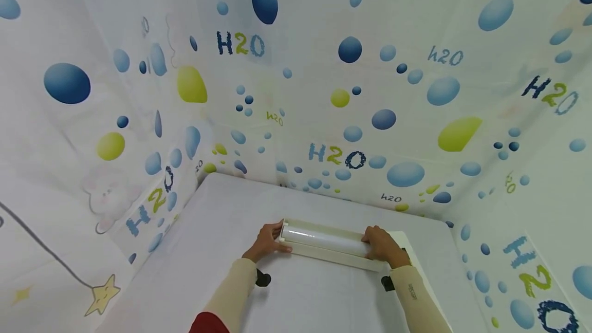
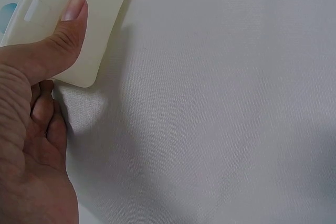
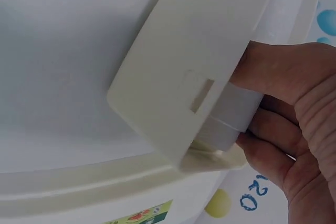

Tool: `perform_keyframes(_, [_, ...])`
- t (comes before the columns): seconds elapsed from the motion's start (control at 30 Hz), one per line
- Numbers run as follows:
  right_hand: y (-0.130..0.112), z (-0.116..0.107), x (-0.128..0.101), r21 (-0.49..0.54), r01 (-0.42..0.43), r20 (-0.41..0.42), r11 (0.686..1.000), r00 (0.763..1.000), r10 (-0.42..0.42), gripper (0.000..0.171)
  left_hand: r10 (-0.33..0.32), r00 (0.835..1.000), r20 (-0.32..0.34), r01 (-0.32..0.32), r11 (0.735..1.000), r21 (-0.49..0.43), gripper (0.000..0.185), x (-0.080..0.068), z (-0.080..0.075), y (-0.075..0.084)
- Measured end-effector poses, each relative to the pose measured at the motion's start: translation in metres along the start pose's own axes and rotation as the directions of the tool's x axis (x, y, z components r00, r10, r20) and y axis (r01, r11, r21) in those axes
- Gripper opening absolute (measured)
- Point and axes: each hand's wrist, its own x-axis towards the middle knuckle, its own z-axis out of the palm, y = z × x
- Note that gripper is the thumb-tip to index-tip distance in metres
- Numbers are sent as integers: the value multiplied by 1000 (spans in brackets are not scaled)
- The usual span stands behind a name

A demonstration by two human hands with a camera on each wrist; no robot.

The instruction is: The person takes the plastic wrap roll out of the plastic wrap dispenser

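Observation:
A long cream plastic dispenser box (image 1: 330,255) lies over the white table with its open side up. Inside it is a shiny whitish roll, apparently cling film (image 1: 319,234). My left hand (image 1: 268,240) grips the box's left end; in the left wrist view the thumb (image 2: 73,22) lies along the cream front wall, with the other fingers curled behind. At the other end, my right hand (image 1: 383,245) holds the right end of the roll between thumb and fingers. The right wrist view shows the roll's end (image 3: 220,129) within the box, beside a small slot in its wall.
A second cream piece (image 3: 79,184), long and ridged with a colourful sticker (image 3: 142,214), lies on the table by my right forearm. The white cloth-covered table (image 1: 319,302) meets bubble-printed curtains (image 1: 305,91) at the back and sides. Small black devices sit at both wrists.

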Motion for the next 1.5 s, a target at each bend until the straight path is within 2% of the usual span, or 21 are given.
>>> perform_keyframes(0.13, [-2,2,4,-28,-8,20,1000,1000,8,46,-11,1000,0,11,1000,-6,102,0,-1,3])
perform_keyframes(0.3, [-4,4,9,-46,-12,37,999,999,14,46,17,1000,12,-17,1000,7,100,-1,-3,7])
perform_keyframes(0.47, [-3,7,15,-54,-6,46,999,999,9,44,17,1000,17,-17,1000,10,100,-2,-1,4])
perform_keyframes(0.6, [1,10,18,-43,-24,40,999,999,25,40,20,1000,15,-20,1000,19,100,-1,0,1])
perform_keyframes(0.8, [10,15,22,-22,-16,9,1000,1000,16,25,20,1000,2,-20,1000,15,99,-3,0,4])
perform_keyframes(0.93, [11,16,25,-12,-34,16,999,999,34,33,17,1000,8,-17,1000,22,100,-2,0,3])
perform_keyframes(1.03, [11,18,26,-10,-60,23,998,998,61,47,12,1000,4,-12,999,34,101,-3,0,2])
perform_keyframes(1.23, [12,17,23,-16,-87,31,996,996,87,49,30,999,15,-31,999,38,102,-3,2,2])
perform_keyframes(1.43, [8,11,21,-39,-46,8,998,999,47,49,36,999,17,-37,998,43,103,-1,1,-3])
perform_keyframes(1.5, [7,8,22,-39,-42,-1,998,999,42,49,14,1000,13,-15,999,47,104,1,1,-6])
